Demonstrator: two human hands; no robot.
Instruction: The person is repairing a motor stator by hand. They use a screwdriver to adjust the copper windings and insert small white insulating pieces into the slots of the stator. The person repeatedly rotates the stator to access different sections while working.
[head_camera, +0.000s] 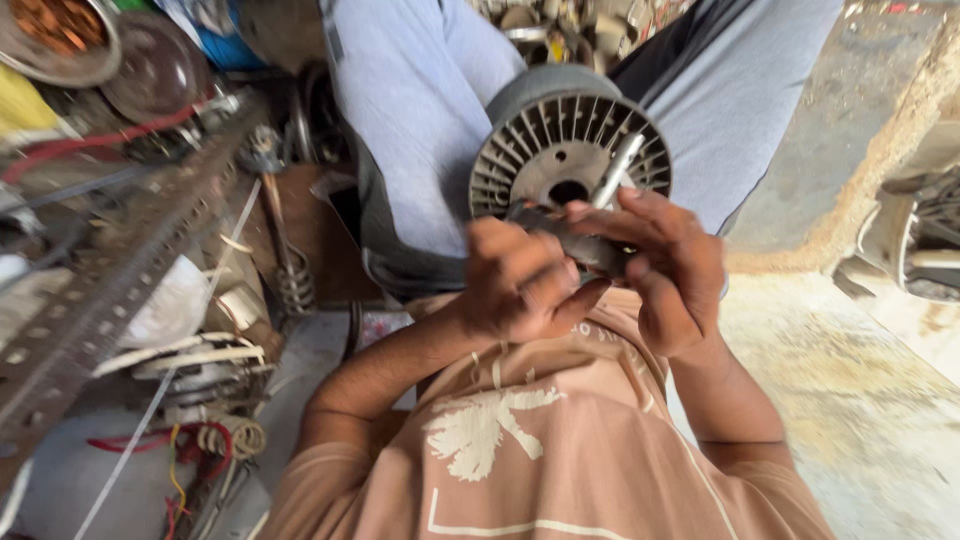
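Seated on the floor (860, 400), knees drawn up, we hold a grey finned motor rotor (568, 140) braced between our legs, its vaned face turned toward us. Left hand (520, 280) is clenched around one end of a dark, flat metal part (575, 240) just below the rotor's hub. Right hand (665, 265) grasps the same part from the other side, fingers curled over its top (a bright metal shaft (617, 170) rises from between the fingers toward the hub). Left of us: a perforated steel angle bar (110, 280), a coiled heating element (293, 285), red and yellow wires (185, 455).
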